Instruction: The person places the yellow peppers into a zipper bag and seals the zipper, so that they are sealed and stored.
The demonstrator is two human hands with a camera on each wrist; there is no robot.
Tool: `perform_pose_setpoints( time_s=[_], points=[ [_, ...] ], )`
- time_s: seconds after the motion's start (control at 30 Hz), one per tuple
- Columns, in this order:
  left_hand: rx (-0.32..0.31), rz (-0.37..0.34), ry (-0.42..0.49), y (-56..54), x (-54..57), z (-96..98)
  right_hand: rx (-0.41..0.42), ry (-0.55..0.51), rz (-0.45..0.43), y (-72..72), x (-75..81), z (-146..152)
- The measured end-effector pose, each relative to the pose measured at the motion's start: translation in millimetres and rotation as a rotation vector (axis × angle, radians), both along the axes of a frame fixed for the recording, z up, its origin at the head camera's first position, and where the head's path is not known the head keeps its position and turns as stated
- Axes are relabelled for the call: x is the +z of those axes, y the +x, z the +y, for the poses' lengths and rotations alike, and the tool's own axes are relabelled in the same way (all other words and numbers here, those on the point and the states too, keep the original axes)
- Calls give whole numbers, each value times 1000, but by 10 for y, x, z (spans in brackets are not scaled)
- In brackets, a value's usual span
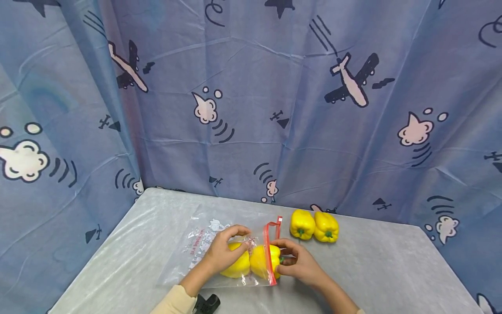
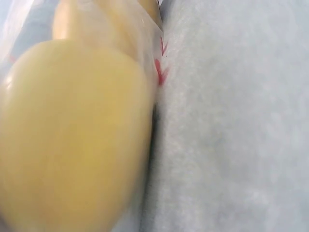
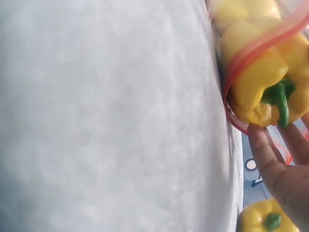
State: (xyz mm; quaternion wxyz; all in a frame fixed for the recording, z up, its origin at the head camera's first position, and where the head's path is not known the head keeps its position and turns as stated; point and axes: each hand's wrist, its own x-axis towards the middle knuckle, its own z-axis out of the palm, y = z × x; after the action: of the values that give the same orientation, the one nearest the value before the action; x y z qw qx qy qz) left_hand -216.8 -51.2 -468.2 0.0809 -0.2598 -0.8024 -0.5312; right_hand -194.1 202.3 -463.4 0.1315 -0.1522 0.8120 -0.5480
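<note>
Two yellow bell peppers lie in line inside a clear plastic zip bag with a red zip edge. My left hand arches over the bag, gripping its film beside the inner pepper. That pepper fills much of the left wrist view, blurred. At the bag's mouth, the outer pepper has its green stem pointing out through the red zip edge. My right hand touches this pepper's stem end with spread fingertips; in the right wrist view its fingers reach up to the pepper.
Two more yellow peppers, a left one and a right one, stand side by side behind my right hand. A black object lies at the front by my left sleeve. A patterned blue curtain hangs behind the pale table.
</note>
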Motion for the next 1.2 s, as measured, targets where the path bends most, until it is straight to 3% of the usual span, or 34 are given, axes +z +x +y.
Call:
perform_pose_setpoints(
  time_s=[0.57,0.87,1.2],
  points=[
    [18,33,-7,-19,43,21,-2,-94,24,-12,-29,-39],
    [13,81,11,-18,83,32,-60,-55,42,-36,-42,-110],
    [-2,63,23,-24,117,36,-56,-94,44,-41,-72,-143]
  ],
)
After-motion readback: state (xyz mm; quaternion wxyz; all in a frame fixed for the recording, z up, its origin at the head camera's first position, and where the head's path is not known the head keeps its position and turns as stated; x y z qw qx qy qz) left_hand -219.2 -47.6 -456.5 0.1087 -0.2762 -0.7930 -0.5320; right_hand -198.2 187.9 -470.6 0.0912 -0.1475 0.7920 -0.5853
